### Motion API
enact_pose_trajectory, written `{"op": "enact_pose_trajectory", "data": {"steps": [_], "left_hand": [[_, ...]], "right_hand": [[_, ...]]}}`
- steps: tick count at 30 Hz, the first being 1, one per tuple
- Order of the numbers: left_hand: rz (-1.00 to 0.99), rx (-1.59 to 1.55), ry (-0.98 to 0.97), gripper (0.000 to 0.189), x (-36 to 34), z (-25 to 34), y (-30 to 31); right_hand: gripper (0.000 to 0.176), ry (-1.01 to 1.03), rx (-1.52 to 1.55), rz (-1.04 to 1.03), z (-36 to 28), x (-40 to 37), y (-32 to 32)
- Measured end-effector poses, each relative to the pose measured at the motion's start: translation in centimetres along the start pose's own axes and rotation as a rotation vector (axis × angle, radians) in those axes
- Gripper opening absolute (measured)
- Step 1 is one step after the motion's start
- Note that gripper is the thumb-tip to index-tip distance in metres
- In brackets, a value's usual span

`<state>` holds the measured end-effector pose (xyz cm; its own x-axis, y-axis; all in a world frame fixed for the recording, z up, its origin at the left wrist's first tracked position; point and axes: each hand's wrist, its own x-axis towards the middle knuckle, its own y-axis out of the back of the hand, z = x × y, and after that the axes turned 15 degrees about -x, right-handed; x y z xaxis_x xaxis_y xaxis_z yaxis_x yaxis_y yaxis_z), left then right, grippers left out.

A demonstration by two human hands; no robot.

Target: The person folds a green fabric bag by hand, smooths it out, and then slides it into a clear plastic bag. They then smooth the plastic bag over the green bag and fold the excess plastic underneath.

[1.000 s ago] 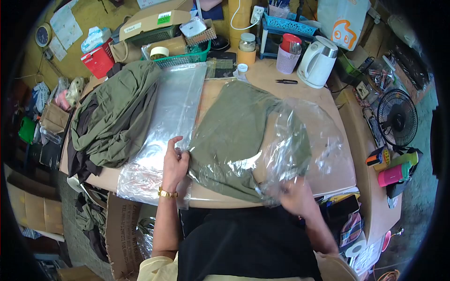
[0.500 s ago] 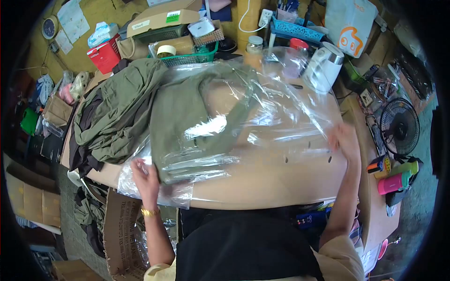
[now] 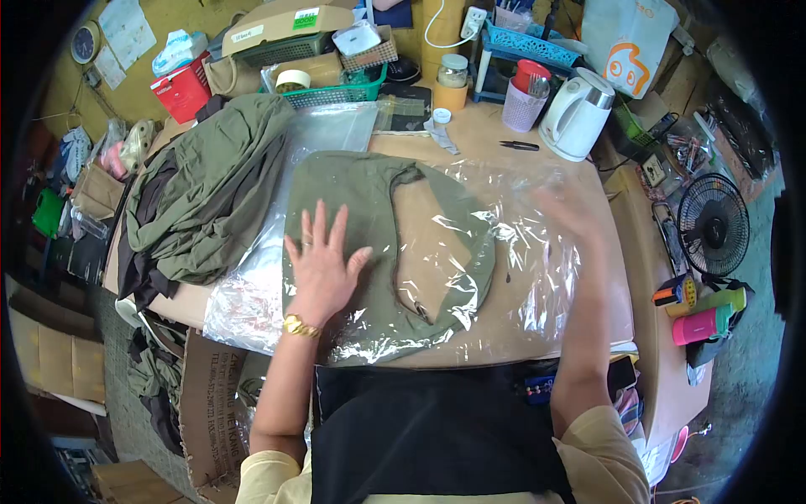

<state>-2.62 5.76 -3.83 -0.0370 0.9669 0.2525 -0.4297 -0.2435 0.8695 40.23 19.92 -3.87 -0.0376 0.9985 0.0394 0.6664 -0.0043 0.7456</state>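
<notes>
An olive-green garment lies folded inside a transparent plastic bag on the table in front of me. Its curved edge leaves a gap through which the brown table surface shows. My left hand rests flat on the garment's left part, fingers spread. Over the bag's right side is my right hand, smeared by motion, so its fingers cannot be made out. More flat plastic bags stick out at the left, partly under the bagged garment.
A heap of olive and dark clothes sits at the left. Along the back are a green basket, a jar, a lilac cup and a white kettle. Small black snips lie nearby. At the right stands a fan.
The bag with the garment has come down flat and nearer to me. My left hand moved from the bag's lower left corner onto the garment; my right hand moved up and left.
</notes>
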Motion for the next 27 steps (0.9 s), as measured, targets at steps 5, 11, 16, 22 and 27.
{"op": "enact_pose_trajectory", "data": {"steps": [5,11,16,22,27], "left_hand": [[0.017,0.034,0.082,0.073,-0.4,-3.0,-4.3],[0.030,0.074,0.082,0.072,-0.3,-2.6,-4.4],[0.052,0.061,0.055,0.071,-0.4,-2.7,-4.5],[0.054,0.051,0.060,0.070,-0.5,-2.8,-4.4],[0.060,0.028,0.061,0.070,-0.4,-2.8,-4.3]], "right_hand": [[0.026,-0.300,-0.103,-0.050,2.8,5.9,0.2],[0.059,0.166,0.492,-0.481,6.9,3.4,-1.2],[0.065,0.011,0.162,-0.640,-5.5,1.3,-4.3],[0.040,0.163,-0.281,-0.557,-6.6,4.1,-8.3],[0.034,-0.075,1.213,-0.804,-4.3,1.5,-8.4]]}}
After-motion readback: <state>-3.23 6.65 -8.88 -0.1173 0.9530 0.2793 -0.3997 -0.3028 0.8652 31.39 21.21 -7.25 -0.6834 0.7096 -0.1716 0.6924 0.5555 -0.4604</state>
